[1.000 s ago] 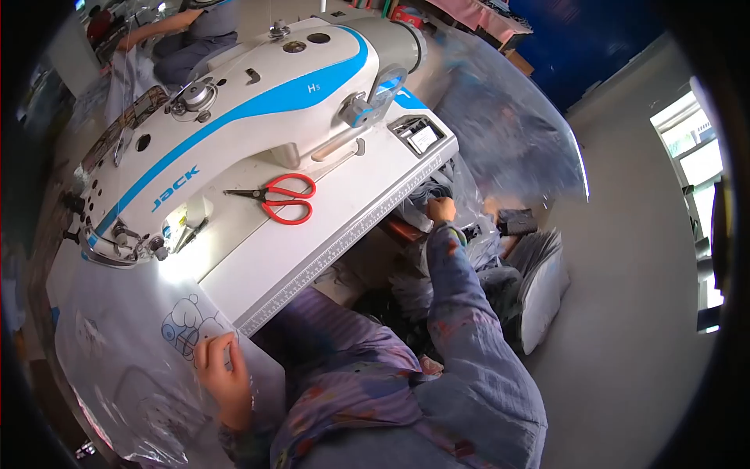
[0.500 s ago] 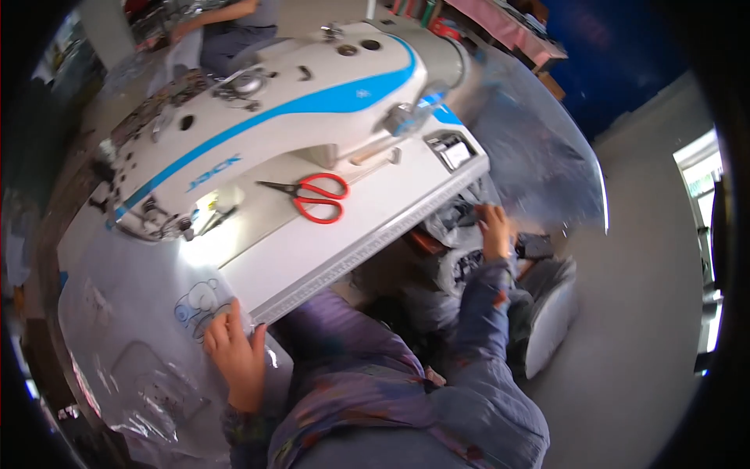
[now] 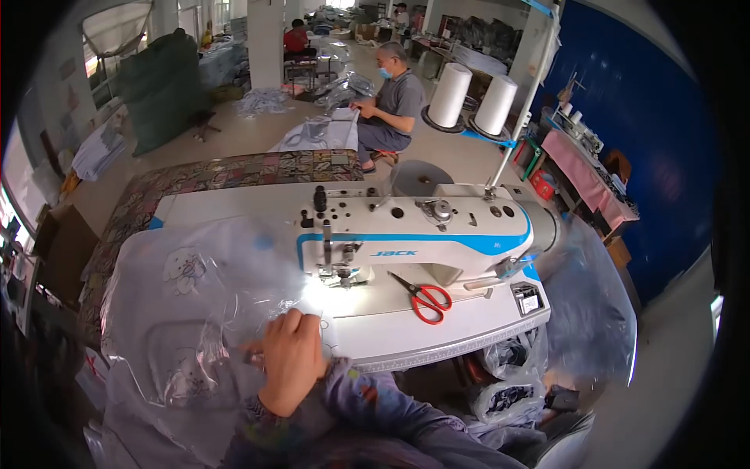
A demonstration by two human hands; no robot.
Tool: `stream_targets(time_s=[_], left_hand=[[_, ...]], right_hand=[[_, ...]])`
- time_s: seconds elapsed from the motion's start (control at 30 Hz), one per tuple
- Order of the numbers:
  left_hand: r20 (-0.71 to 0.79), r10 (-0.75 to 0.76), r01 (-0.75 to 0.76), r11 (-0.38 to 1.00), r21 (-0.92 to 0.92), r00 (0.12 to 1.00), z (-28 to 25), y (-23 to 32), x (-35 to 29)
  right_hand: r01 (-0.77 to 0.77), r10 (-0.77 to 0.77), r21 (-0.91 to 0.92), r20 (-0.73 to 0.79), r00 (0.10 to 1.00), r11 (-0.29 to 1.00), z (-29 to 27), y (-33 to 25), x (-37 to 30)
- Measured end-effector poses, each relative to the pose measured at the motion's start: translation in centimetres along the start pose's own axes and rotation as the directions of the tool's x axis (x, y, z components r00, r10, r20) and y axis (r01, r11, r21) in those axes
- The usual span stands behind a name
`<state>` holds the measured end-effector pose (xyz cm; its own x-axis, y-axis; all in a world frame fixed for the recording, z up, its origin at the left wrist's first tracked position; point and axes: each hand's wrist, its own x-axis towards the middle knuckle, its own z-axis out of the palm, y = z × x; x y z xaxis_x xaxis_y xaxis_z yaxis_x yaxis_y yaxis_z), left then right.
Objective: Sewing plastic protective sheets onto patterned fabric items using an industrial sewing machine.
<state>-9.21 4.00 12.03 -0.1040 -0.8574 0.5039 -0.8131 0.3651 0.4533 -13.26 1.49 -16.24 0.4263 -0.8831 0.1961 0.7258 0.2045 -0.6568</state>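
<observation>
Translucent plastic sheeting (image 3: 160,313) printed with cartoon figures spreads over the left of the sewing machine table (image 3: 406,332). Over its right part, close to the lit needle area, my left hand (image 3: 287,363) is closed with its fingers curled down; whatever they hold is hidden. My right forearm (image 3: 383,399) reaches across to the same spot. Most of my right hand (image 3: 319,361) lies behind the left one, and blurred fingertips show at the left side. The white and blue sewing machine (image 3: 414,234) stands just beyond. Red-handled scissors (image 3: 428,303) rest on its bed, right of the needle.
Two white thread cones (image 3: 449,95) stand on a rack behind the machine. Bags of dark material (image 3: 512,395) hang below the table's right edge, beside a clear plastic sheet (image 3: 590,313). A seated person (image 3: 394,105) handles pale pieces beyond a patterned board (image 3: 234,168).
The view has swung up and left. My right hand has left the bags under the table edge and come over to my left hand, which has gone from spread fingers to curled.
</observation>
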Motion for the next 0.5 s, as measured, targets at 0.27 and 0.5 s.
stream_targets(time_s=[0.27, 0.5], left_hand=[[-0.166, -0.199, 0.125, 0.919, -0.373, 0.966, 6.2, -10.4, -3.7], [-0.129, -0.195, 0.133, 0.915, -0.381, 0.972, 5.5, -8.7, -2.5]], right_hand=[[-0.005, 0.267, -0.935, 0.096, 0.959, 0.356, 7.7, -17.3, 2.8], [-0.398, 0.225, -0.807, -0.331, 0.917, 0.436, 7.9, -20.9, 1.3]])
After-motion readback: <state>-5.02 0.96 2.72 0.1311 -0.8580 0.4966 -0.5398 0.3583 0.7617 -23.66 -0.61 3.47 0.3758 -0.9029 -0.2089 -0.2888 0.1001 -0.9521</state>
